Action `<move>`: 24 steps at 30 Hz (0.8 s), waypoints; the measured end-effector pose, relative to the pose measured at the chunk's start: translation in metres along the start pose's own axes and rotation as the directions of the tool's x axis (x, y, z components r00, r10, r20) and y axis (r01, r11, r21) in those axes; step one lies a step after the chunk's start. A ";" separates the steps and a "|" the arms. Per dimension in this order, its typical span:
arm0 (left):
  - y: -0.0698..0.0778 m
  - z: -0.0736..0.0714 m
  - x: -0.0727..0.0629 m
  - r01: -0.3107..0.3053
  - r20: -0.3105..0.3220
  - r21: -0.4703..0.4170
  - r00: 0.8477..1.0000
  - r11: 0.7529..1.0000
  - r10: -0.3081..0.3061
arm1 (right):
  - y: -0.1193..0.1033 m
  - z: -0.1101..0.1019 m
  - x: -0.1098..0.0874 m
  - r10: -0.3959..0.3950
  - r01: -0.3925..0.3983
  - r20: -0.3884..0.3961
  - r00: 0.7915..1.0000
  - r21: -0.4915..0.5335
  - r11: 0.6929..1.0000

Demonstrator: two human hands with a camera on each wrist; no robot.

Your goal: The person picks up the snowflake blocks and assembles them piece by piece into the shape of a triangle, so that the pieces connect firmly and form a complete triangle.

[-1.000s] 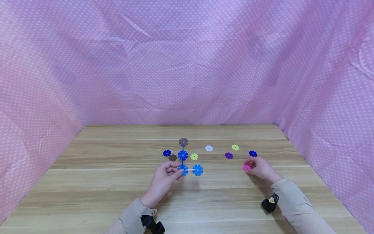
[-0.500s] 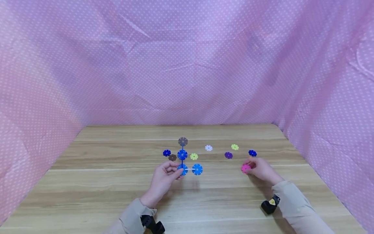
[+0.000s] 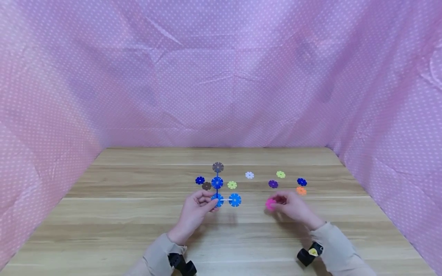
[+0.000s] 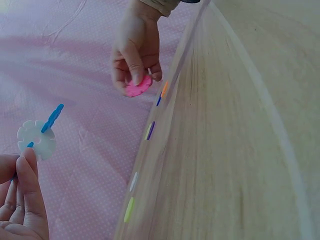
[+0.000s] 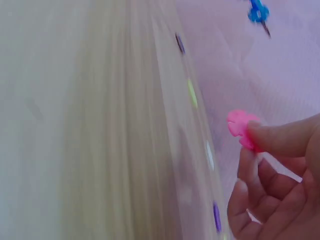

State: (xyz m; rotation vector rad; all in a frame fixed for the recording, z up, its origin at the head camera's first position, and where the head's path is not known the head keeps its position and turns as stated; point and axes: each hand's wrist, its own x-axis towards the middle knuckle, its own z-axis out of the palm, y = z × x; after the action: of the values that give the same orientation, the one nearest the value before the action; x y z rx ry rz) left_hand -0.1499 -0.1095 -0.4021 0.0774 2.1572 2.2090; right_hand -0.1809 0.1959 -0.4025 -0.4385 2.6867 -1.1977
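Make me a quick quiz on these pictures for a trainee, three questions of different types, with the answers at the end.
1. Multiple choice: what does the right hand pinch?
A) a white disc
B) a pink disc
C) a brown disc

2. True or false: the left hand holds nothing.

3. Count: in the head view, how many yellow-green discs lie on the table?

Key:
1. B.
2. False; it pinches the joined discs at their lower left.
3. Two: one beside the joined discs, the other just behind the purple disc.
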 end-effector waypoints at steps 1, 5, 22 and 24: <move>0.000 0.000 0.000 -0.002 0.001 0.000 1.000 1.000 0.002 | -0.004 0.003 0.000 -0.020 0.020 0.001 1.000 0.001 1.000; -0.001 0.000 0.000 -0.005 0.007 -0.003 1.000 1.000 0.005 | -0.022 0.016 0.002 -0.050 0.049 0.012 0.999 0.062 0.997; -0.001 0.001 0.003 0.003 -0.009 -0.031 1.000 1.000 -0.003 | -0.051 0.043 0.013 -0.064 0.079 -0.077 0.995 0.202 0.976; -0.002 0.001 0.004 -0.001 -0.009 -0.032 1.000 0.999 0.001 | -0.052 0.044 0.014 -0.067 0.086 -0.094 0.993 0.215 0.973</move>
State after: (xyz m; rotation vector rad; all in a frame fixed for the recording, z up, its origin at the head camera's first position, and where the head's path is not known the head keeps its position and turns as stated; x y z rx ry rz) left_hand -0.1535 -0.1085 -0.4040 0.0680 2.1254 2.2483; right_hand -0.1719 0.1278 -0.3932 -0.4707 2.5869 -1.5487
